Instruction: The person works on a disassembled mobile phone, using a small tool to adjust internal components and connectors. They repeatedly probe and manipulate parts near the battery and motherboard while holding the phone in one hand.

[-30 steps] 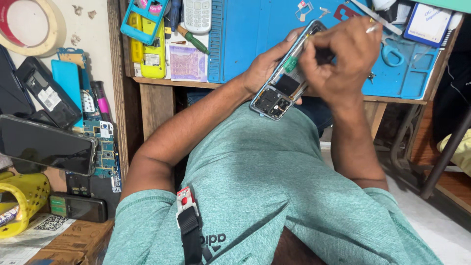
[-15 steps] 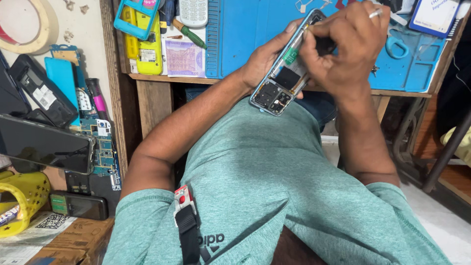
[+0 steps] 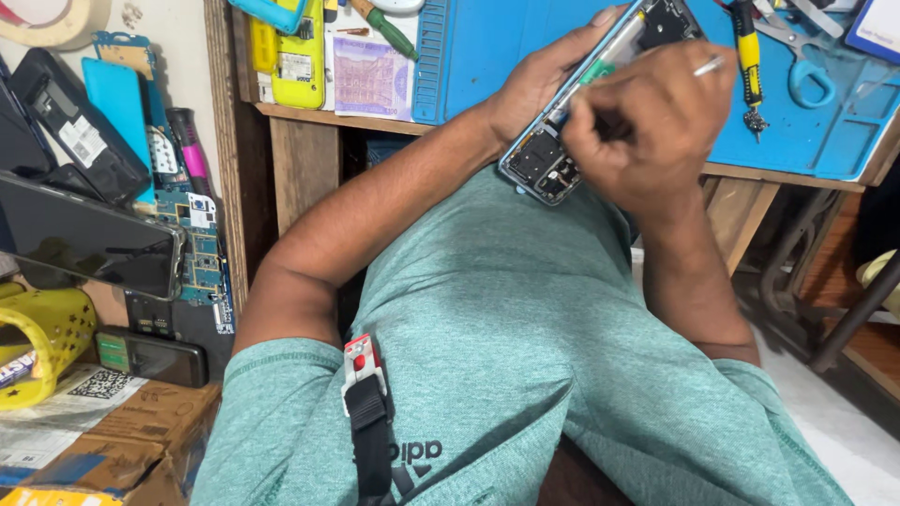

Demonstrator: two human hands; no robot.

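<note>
Both of my hands are on the opened phone [image 3: 589,103], which I hold tilted at the near edge of the blue work mat [image 3: 525,47], over my lap. My left hand [image 3: 534,84] cups it from behind, fingers wrapped along its far side and gripping its frame. My right hand [image 3: 652,117] sits on the near side of the phone, fingers curled tight around a thin metal tool [image 3: 710,66] whose tip sticks out above my knuckles. On the mat, just beyond my right hand, lie a yellow-handled screwdriver [image 3: 747,56] and blue-handled scissors [image 3: 802,66]. Left of the mat, on the wooden bench [image 3: 309,141], rest a yellow phone case [image 3: 298,56] and a green-handled screwdriver [image 3: 389,33].
</note>
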